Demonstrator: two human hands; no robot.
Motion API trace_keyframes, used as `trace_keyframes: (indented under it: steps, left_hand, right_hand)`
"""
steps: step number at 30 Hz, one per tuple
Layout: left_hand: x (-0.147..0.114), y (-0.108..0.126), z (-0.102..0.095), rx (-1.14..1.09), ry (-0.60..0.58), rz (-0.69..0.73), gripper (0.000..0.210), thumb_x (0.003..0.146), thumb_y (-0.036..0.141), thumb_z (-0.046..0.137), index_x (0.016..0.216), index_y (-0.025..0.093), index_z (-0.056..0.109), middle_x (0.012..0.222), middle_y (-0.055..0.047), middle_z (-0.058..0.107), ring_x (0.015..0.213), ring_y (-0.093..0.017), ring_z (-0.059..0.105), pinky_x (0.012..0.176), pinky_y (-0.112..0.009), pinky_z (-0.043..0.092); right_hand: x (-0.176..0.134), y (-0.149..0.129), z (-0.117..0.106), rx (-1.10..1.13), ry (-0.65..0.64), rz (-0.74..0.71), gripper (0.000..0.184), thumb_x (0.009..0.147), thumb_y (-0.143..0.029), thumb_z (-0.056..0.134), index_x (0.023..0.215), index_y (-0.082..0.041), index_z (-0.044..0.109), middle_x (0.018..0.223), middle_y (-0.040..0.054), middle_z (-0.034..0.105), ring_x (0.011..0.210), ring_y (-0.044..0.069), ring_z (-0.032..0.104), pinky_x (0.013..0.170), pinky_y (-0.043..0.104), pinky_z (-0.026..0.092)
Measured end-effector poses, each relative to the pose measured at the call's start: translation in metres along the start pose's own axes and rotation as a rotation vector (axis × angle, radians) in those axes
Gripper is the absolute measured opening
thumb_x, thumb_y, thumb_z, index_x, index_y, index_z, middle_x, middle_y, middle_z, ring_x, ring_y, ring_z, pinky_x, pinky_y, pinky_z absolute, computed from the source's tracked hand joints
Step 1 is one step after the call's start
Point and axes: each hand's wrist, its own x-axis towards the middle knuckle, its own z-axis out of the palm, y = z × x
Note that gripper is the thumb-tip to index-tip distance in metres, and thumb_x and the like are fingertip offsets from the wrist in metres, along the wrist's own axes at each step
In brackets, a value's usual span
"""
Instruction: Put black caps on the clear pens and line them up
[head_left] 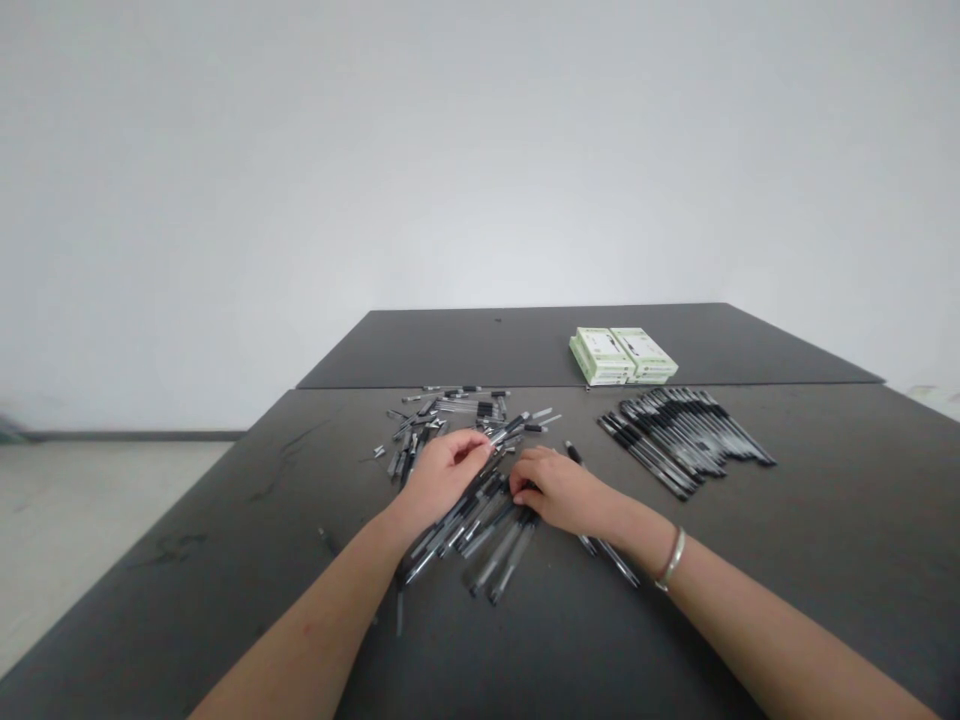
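Observation:
My left hand (444, 472) is closed over the middle of a loose heap, its thumb and fingers pinching a clear-and-black pen (514, 428) that points away to the right. Just right of it, my right hand (559, 490) has its fingers curled down on the upper ends of some pens (504, 565), which look slightly blurred. Below both hands, several more pens (442, 535) lie side by side, slanting toward me. Beyond the left hand are scattered clear barrels and black-ended pen parts (465, 407). Two or more pens (619, 565) lie partly under my right wrist.
At the right, a fanned row of pens (686, 430) lies on the dark table (810, 520). Green-and-white boxes (622, 355) are stacked behind it, past the seam between the table panels. A white wall (480, 150) stands at the back.

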Motion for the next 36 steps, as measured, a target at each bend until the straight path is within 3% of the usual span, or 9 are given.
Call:
trace_keyframes:
  steps: [7,13,18,22,25,28,32,36]
  left_hand:
    - [0.000,0.003,-0.002,-0.123,0.014,-0.059,0.024,0.082,0.035,0.054,0.084,0.015,0.068,0.056,0.003,0.052,0.047,-0.009,0.043,0.045,-0.021,0.032]
    - [0.001,0.002,-0.005,-0.428,0.047,-0.152,0.032,0.078,0.041,0.061,0.090,0.012,0.068,0.054,0.006,0.043,0.039,-0.004,0.030,0.038,-0.019,0.018]
    - [0.001,-0.002,-0.005,-0.561,0.083,-0.168,0.036,0.074,0.043,0.068,0.090,0.012,0.070,0.051,0.008,0.036,0.039,-0.003,0.025,0.038,-0.018,0.014]
    - [0.004,-0.006,-0.006,-0.595,0.146,-0.171,0.033,0.075,0.041,0.069,0.090,0.011,0.070,0.050,0.009,0.032,0.039,-0.003,0.023,0.037,-0.018,0.014]
    - [0.005,-0.008,-0.006,-0.595,0.159,-0.151,0.031,0.077,0.039,0.067,0.089,0.011,0.070,0.048,0.009,0.030,0.039,-0.003,0.021,0.037,-0.018,0.015]
    - [0.004,-0.009,-0.007,-0.602,0.160,-0.145,0.029,0.077,0.037,0.067,0.089,0.011,0.071,0.047,0.009,0.029,0.039,-0.003,0.021,0.037,-0.018,0.015]
    - [0.003,-0.009,-0.008,-0.626,0.162,-0.146,0.026,0.076,0.035,0.069,0.086,0.010,0.072,0.047,0.009,0.028,0.039,-0.003,0.021,0.036,-0.017,0.015]
    - [0.004,-0.008,-0.008,-0.642,0.156,-0.142,0.022,0.075,0.032,0.069,0.081,0.011,0.073,0.046,0.009,0.026,0.038,-0.003,0.020,0.036,-0.017,0.015]
  right_hand:
    - [-0.006,0.000,-0.007,-0.004,0.041,-0.073,0.008,0.084,-0.011,0.058,0.081,-0.017,0.060,0.087,0.0049,0.061,0.085,0.018,0.053,0.081,0.030,0.040]
    - [-0.024,0.004,-0.027,0.132,0.198,0.064,0.009,0.089,-0.016,0.051,0.083,-0.019,0.058,0.077,0.0015,0.057,0.080,0.017,0.051,0.073,0.027,0.039]
    - [-0.028,0.013,-0.031,0.528,0.360,0.172,0.016,0.089,-0.031,0.051,0.082,-0.018,0.057,0.071,-0.0011,0.055,0.067,0.013,0.050,0.063,0.024,0.040]
    - [-0.025,0.015,-0.030,0.874,0.504,0.233,0.025,0.080,-0.040,0.064,0.082,-0.015,0.062,0.061,-0.0021,0.055,0.052,0.009,0.043,0.050,0.022,0.035]
    - [-0.024,0.015,-0.033,1.085,0.667,0.286,0.026,0.070,-0.039,0.074,0.077,-0.015,0.067,0.056,-0.0024,0.056,0.046,0.007,0.039,0.043,0.021,0.030]
    - [-0.024,0.014,-0.037,1.269,0.751,0.291,0.025,0.062,-0.034,0.081,0.076,-0.016,0.071,0.059,0.0001,0.061,0.049,0.008,0.045,0.045,0.020,0.035]
    - [-0.025,0.015,-0.041,1.388,0.799,0.281,0.023,0.063,-0.030,0.081,0.080,-0.017,0.074,0.069,0.0030,0.067,0.056,0.008,0.051,0.049,0.020,0.040]
    - [-0.026,0.019,-0.043,1.316,0.898,0.230,0.016,0.071,-0.031,0.076,0.080,-0.018,0.072,0.065,0.0009,0.064,0.055,0.008,0.050,0.049,0.019,0.039]
